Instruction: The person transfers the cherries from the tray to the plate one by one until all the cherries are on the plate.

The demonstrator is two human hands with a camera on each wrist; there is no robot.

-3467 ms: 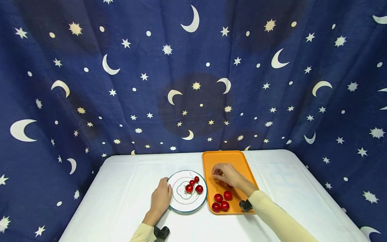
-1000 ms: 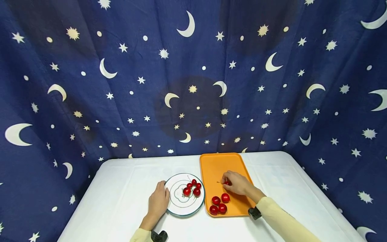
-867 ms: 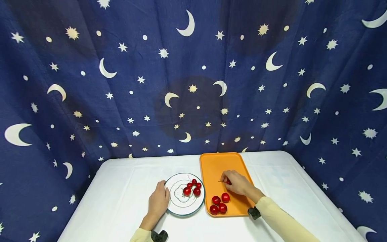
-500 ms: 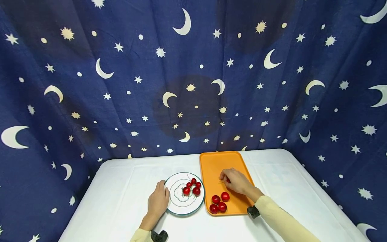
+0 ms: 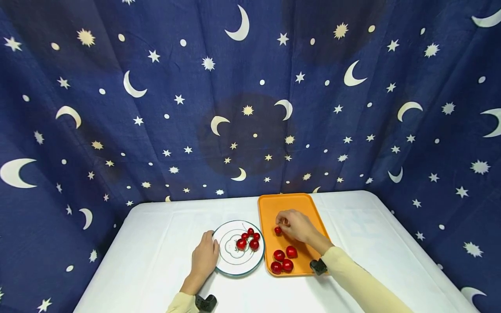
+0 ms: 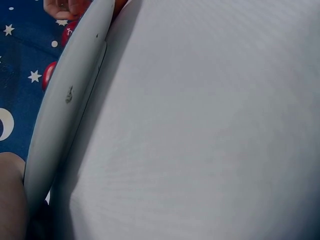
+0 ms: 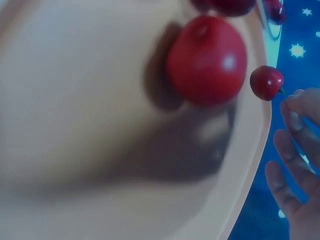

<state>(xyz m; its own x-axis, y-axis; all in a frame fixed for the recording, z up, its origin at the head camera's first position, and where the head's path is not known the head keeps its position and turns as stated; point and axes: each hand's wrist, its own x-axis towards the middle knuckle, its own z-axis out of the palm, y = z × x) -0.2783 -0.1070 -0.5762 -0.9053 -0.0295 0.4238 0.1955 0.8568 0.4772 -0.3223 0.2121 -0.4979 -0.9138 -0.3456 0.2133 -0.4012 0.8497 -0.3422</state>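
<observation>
My right hand is over the orange tray, thumb and fingertips pinching a small red cherry by its stem. In the right wrist view the cherry hangs from these fingertips. My left hand rests at the left rim of a white plate with a blue-green edge, thumb lying on the rim. On the plate are small cherries and larger red fruits. The left wrist view shows the plate's underside edge-on.
Several larger round red fruits lie clustered at the tray's near left corner, below my right forearm. Plate and tray stand side by side on a white-covered table. A dark blue curtain with moons and stars hangs behind and at both sides.
My right hand has moved left and a little away from me over the tray, and the cherry now hangs visible below its fingers. The left hand keeps its place at the plate.
</observation>
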